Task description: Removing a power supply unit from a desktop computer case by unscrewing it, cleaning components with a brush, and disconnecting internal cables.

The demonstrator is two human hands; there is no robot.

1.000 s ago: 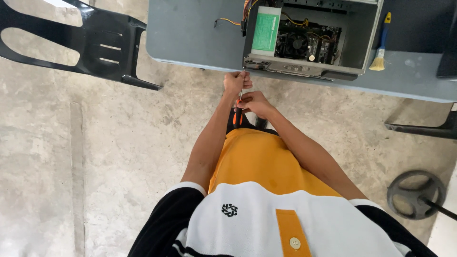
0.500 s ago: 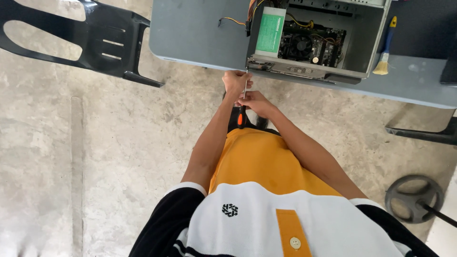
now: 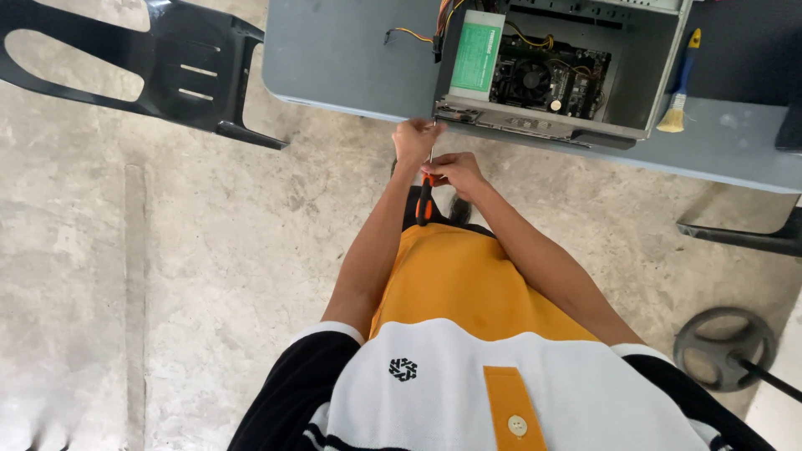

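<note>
Open computer case (image 3: pixel 560 71) lies on its side at the grey table (image 3: pixel 334 58) edge, interior exposed. Screwdriver (image 3: pixel 425 196), orange-black handle, is gripped by the closed right hand (image 3: pixel 455 171); the left hand (image 3: pixel 415 140) is closed around the shaft, steadying the tip at the case's lower corner.

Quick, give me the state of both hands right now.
Left hand: closed at the front corner of the open computer case, around the screwdriver shaft.
Right hand: closed on the orange-and-black screwdriver.
</note>
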